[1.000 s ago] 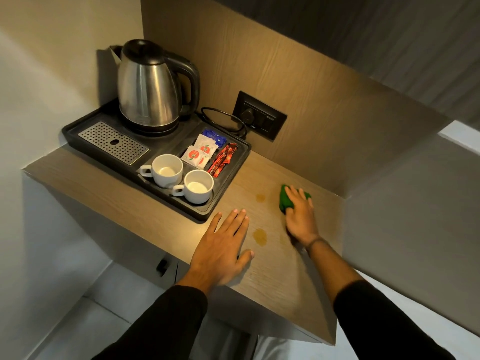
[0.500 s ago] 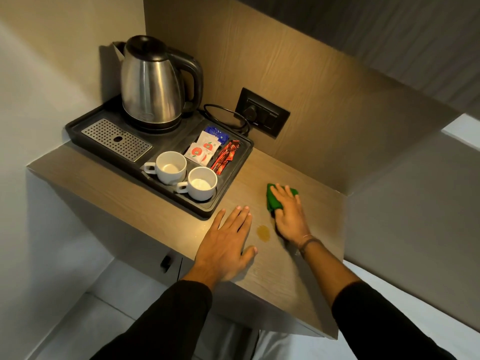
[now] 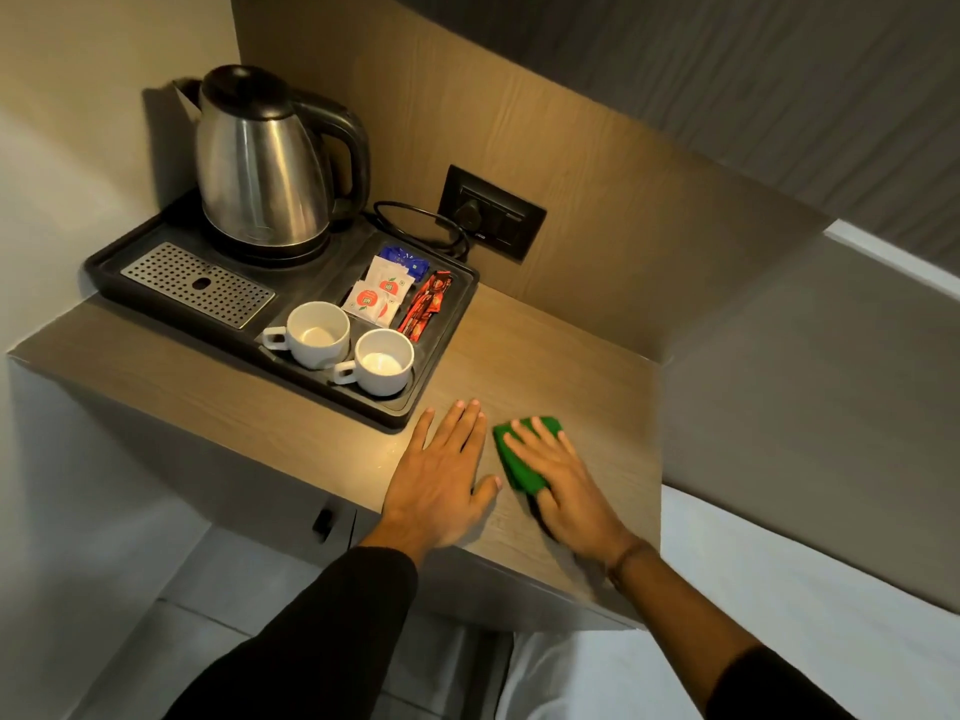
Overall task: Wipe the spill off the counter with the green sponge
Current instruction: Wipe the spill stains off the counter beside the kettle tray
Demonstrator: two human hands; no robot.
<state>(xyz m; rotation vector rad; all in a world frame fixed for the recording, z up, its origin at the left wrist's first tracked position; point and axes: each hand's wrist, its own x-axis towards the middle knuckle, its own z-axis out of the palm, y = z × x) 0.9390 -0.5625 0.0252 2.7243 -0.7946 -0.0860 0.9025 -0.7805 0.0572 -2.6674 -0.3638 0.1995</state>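
From the head camera: a person's right hand (image 3: 563,483) presses flat, fingers spread, on a green sponge (image 3: 519,462) lying on the wooden tabletop (image 3: 545,356) near its front edge. The hand covers most of the sponge; whether any finger curls round it cannot be told. The left hand (image 3: 441,475) lies palm down and open on the tabletop just beside the sponge, its thumb close to the sponge's near corner, holding nothing. No spill shows on the bare wood around the hands; the patch under the sponge is hidden.

Behind the left hand sits a black tray (image 3: 400,415) at the tabletop's back left. On it stand a steel kettle (image 3: 262,168), a perforated metal drip plate (image 3: 200,283) and two white cups (image 3: 318,332), side by side and touching, upright. A compartment at the tray's right holds white sachets (image 3: 375,298), a blue packet (image 3: 402,259) and red stick packs (image 3: 426,304). A black cord (image 3: 415,220) loops from the kettle to a wall socket (image 3: 491,213) on the wood panel.
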